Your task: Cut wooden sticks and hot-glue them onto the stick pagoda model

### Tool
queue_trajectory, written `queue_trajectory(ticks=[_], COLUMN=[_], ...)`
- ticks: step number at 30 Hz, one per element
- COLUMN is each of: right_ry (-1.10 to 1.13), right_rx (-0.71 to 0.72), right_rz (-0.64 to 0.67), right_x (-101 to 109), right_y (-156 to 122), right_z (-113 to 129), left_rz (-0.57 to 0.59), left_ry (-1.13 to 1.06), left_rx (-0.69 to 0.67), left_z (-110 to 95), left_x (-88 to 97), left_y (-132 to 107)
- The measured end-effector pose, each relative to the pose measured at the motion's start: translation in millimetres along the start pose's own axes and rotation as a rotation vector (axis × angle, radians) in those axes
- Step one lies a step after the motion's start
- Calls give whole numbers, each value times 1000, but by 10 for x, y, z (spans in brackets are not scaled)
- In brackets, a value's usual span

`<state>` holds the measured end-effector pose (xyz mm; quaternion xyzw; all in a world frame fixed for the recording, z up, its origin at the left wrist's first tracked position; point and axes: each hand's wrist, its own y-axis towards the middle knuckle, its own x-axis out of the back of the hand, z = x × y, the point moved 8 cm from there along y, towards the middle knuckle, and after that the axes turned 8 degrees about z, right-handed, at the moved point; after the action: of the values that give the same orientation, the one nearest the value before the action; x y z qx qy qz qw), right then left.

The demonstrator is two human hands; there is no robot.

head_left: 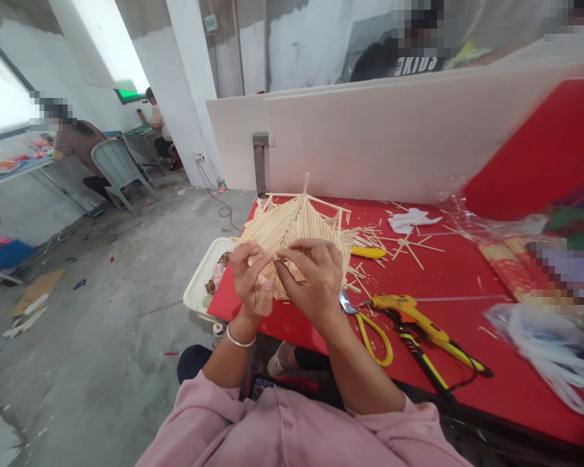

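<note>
A roof-shaped model [278, 227] built of thin, pale wooden sticks stands on the red tabletop in front of me. Just before its near side, my left hand [253, 279] and my right hand [316, 275] meet at the fingertips. Both hands are closed in a pinch. Whatever lies between the fingers is too small to make out. Part of the model is covered by my hands. To the right of my right wrist lie yellow-handled scissors [387, 353], a yellow glue gun [409, 311] and a black-and-yellow handled tool [421, 357].
Loose sticks [413, 246], a white tissue [411, 220] and a yellow handle [367, 252] lie right of the model. A plastic bag [540, 344] is further right. A white tub [194, 288] sits beside the table's left edge. Pale boards [350, 143] rise behind; other people sit beyond.
</note>
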<state>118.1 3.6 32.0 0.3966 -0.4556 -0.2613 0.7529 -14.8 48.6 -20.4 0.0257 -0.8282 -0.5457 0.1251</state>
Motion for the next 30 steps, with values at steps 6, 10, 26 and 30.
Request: queue_trajectory(ticks=[6, 10, 26, 30], right_ry=[-1, -5, -20, -26], right_rx=[-8, -6, 11, 2], right_rz=[9, 9, 18, 17], right_x=[-11, -12, -23, -23], right_y=[-8, -8, -11, -10], right_z=[-14, -11, -15, -23], left_rz=[-4, -2, 4, -65], left_ry=[16, 18, 25, -8], left_rx=[7, -3, 28, 89], left_z=[-27, -51, -40, -19], left_x=[-11, -12, 6, 106], left_y=[55, 82, 42, -55])
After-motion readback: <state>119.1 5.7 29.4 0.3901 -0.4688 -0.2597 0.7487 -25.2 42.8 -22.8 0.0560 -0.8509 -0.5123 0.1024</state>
